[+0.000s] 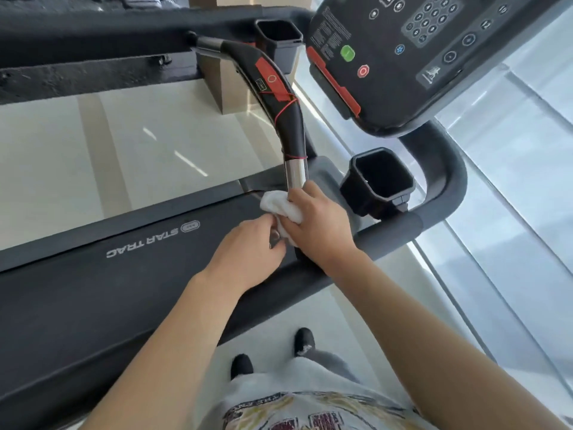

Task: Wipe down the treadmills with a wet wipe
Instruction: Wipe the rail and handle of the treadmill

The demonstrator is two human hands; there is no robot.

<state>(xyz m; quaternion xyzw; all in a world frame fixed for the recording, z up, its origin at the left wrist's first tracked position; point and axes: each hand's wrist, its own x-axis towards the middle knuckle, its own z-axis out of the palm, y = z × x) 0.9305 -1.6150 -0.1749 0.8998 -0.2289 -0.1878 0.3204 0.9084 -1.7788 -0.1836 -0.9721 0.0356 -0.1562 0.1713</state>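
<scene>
Both hands meet at the lower end of the treadmill's curved front handlebar, close together and touching the same white wet wipe. The right hand has its fingers curled round the bunched wipe, pressing it against the bar just below the shiny chrome sleeve. The left hand pinches a lower fold of the wipe between thumb and fingertips, right beside the right hand. The wipe is crumpled into a soft, lumpy wad, bright white, with one rounded lobe sticking out to the left of the right hand's fingers. The handlebar is black with a red panel and a thin red cord wound round it, ending in chrome at both ends. Below the hands lies the dark running belt, and its side rail carries the words STAR TRAC. Up to the right sits the black console with a green button, a red button and a keypad, and a black cup holder lies just right of the hands. Black shoes stand on the pale floor beside the treadmill.
</scene>
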